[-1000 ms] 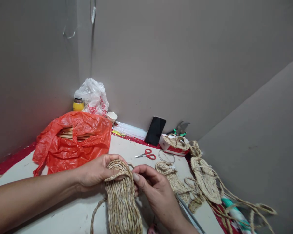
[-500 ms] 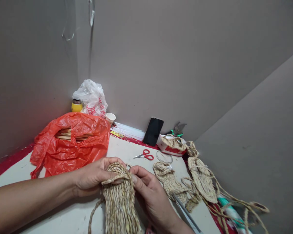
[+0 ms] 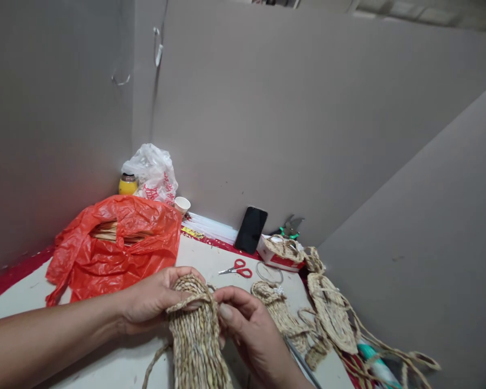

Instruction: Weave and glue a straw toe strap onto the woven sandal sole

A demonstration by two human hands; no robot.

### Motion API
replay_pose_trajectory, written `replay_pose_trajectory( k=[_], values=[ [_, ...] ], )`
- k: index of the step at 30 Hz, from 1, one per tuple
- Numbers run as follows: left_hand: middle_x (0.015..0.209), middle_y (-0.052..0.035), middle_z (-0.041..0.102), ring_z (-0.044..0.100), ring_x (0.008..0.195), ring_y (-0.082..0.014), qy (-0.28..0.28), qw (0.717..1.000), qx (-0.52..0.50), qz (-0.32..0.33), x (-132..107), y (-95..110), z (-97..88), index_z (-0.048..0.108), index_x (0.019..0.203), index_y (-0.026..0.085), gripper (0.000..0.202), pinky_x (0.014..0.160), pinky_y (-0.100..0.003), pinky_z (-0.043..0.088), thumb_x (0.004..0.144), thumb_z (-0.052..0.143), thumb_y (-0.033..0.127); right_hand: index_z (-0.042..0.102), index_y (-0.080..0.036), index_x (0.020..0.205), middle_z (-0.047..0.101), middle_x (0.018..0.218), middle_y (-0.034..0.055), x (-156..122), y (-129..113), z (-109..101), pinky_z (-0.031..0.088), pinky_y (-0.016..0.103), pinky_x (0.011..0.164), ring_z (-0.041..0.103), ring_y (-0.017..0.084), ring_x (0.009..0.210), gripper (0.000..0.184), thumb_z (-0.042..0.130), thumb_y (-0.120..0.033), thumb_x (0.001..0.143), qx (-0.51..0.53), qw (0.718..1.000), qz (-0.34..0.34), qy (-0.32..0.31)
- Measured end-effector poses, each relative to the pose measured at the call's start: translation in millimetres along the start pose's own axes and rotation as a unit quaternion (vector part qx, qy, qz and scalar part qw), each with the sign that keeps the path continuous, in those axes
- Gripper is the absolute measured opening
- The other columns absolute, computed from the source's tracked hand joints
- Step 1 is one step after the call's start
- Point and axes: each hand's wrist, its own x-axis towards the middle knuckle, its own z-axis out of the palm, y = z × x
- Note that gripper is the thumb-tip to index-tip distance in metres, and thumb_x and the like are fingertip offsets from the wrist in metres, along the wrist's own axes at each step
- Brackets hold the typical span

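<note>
On the left, a crumpled red plastic bag (image 3: 146, 259) lies on the pale tabletop (image 3: 200, 262), a stack of flat tan strips (image 3: 105, 230) showing through its opening. Behind it, at the far left corner, a yellow jar (image 3: 127, 186) stands beside a white plastic bag (image 3: 156, 168). Nearer, the left hand (image 3: 156, 297) grips the far end of a woven straw piece (image 3: 196, 346), its thumb reaching under a band across the top; the piece is raised at the near middle. A small white cup (image 3: 182, 205) stands far behind. Open red-handled scissors (image 3: 238, 268) lie beyond the hands. The right hand (image 3: 251, 324) pinches the woven straw piece's right edge between thumb and forefinger; whether a strand is caught there, I cannot tell. Beyond, a black phone (image 3: 251, 229) leans against the wall, left of a red-and-white box (image 3: 283, 262) and green-handled pruners (image 3: 291, 227). Farther right lie a second woven piece (image 3: 279, 310) and an oval woven sole (image 3: 332, 316) with loose cords.
</note>
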Motion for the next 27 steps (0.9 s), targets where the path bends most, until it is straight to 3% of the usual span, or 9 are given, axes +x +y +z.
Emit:
replay_pose_trajectory(
  k=[10,18,23,27],
  values=[
    [0.076,-0.0031,0.067,0.066,0.072,-0.0157,-0.003,1.0,0.023,-0.004,0.7,-0.4,-3.3,0.06,0.087,0.013,0.025,0.071,-0.027,0.048,0.071,0.077,0.021,0.074,-0.015,0.07,0.064,0.047,-0.0003,-0.9,-4.1,3.9,0.041,0.014,0.042,0.051,0.005,0.039,0.024,0.087,-0.034,0.062,-0.033,0.998,0.001,0.047],
    [0.078,-0.0047,0.068,0.065,0.073,-0.0178,0.003,1.0,-0.018,-0.017,0.0,-3.1,0.1,0.062,0.084,0.013,0.021,0.071,-0.028,0.046,0.069,0.076,0.018,0.074,-0.021,0.072,0.065,0.054,-0.001,-2.2,4.8,1.0,0.046,0.02,0.047,0.054,0.011,0.047,0.015,0.083,-0.033,0.067,-0.061,0.995,-0.071,0.044],
    [0.071,-0.0023,0.066,0.062,0.065,-0.0142,0.005,0.999,-0.042,-0.017,-2.0,-2.7,3.8,0.064,0.083,0.013,0.027,0.067,-0.025,0.045,0.061,0.08,0.017,0.074,-0.023,0.072,0.065,0.064,-0.0008,-5.1,5.4,4.1,0.048,0.022,0.055,0.057,0.012,0.057,0.008,0.078,-0.029,0.073,-0.149,0.974,-0.167,0.039],
    [0.069,-0.002,0.065,0.06,0.062,-0.0124,0.012,0.999,-0.038,-0.003,-1.4,1.4,4.2,0.063,0.079,0.013,0.028,0.064,-0.024,0.044,0.059,0.081,0.018,0.069,-0.024,0.077,0.066,0.069,-0.0017,-4.0,7.6,5.1,0.048,0.02,0.058,0.059,0.012,0.064,0.009,0.077,-0.026,0.074,-0.185,0.957,-0.202,0.091]
  ],
)
